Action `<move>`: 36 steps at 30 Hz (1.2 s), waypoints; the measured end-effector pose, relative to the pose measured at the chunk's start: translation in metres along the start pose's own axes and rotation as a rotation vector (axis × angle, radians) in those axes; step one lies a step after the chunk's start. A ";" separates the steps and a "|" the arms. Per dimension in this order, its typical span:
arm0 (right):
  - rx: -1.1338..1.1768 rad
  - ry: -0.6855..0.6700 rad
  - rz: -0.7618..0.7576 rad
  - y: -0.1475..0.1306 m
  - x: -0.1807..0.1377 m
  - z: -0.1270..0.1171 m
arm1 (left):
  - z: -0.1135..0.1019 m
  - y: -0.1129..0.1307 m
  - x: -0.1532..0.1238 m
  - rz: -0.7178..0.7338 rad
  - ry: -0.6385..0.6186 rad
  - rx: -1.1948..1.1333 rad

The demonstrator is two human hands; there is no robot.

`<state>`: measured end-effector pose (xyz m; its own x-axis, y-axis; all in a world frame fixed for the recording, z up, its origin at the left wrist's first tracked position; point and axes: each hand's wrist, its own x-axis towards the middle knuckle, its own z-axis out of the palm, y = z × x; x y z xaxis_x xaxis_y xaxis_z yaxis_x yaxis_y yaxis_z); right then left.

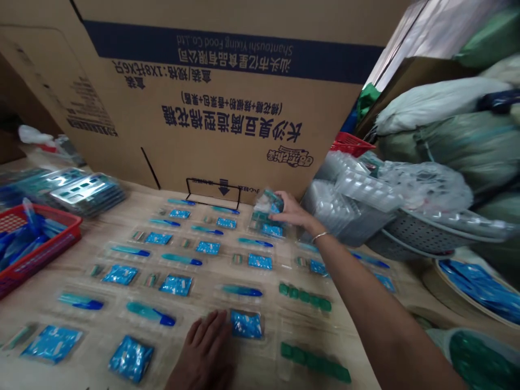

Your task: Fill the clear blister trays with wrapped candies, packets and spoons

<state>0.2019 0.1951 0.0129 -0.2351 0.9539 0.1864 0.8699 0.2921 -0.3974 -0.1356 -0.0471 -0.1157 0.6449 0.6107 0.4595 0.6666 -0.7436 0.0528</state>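
My right hand (291, 212) reaches to the far side of the table and is closed on a small stack of clear blister trays with blue packets (268, 205), just in front of the big cardboard box (211, 92). My left hand (205, 346) lies flat, fingers stretched out, on the table at the near edge, touching a clear tray next to a blue packet (246, 324). Rows of clear trays with blue packets (176, 284) and blue spoons (151, 313) cover the table between my hands. Green pieces (305, 297) sit in trays to the right.
A red basket of blue spoons (28, 238) stands at the left, with stacked filled trays (87, 190) behind it. A grey basket with empty clear trays (365, 200) sits at the right. Stuffed sacks (447, 124) pile up at the far right, round containers (479, 287) below them.
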 end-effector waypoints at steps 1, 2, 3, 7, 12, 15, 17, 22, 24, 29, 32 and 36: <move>-0.020 -0.017 0.000 -0.001 -0.003 0.009 | 0.005 -0.003 -0.002 0.018 0.018 0.017; -0.038 -0.039 0.000 -0.002 -0.005 0.019 | 0.008 -0.005 -0.003 0.033 0.026 0.032; -0.053 -0.061 0.000 -0.002 -0.007 0.028 | 0.009 -0.006 -0.004 0.046 0.026 0.041; -0.085 -0.145 0.008 -0.003 -0.009 0.044 | -0.009 0.000 0.005 0.005 -0.061 -0.017; -0.099 -0.094 0.020 -0.020 -0.033 0.025 | -0.045 0.016 0.024 -0.119 -0.182 -0.175; -0.063 0.104 -0.080 -0.044 -0.094 0.009 | -0.053 0.019 0.027 -0.118 -0.208 -0.213; 0.024 0.123 -0.108 -0.061 -0.154 0.001 | -0.054 0.020 0.025 -0.109 -0.234 -0.204; 0.031 0.084 0.010 -0.080 -0.310 0.012 | -0.053 0.023 0.025 -0.110 -0.245 -0.190; -0.052 0.069 0.042 -0.079 -0.352 0.027 | -0.053 0.023 0.027 -0.119 -0.224 -0.196; -0.063 0.132 0.120 -0.079 -0.398 0.051 | -0.057 0.021 0.027 -0.074 -0.219 -0.182; -0.057 0.177 0.112 -0.084 -0.408 0.050 | -0.058 0.024 0.027 -0.049 -0.208 -0.190; -0.046 0.240 0.073 -0.093 -0.417 0.047 | -0.054 0.050 0.044 0.166 -0.188 -0.255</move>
<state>0.1983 -0.2263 -0.0699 -0.0655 0.9271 0.3691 0.9009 0.2140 -0.3776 -0.0940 -0.0716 -0.0449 0.8102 0.4974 0.3102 0.4473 -0.8666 0.2212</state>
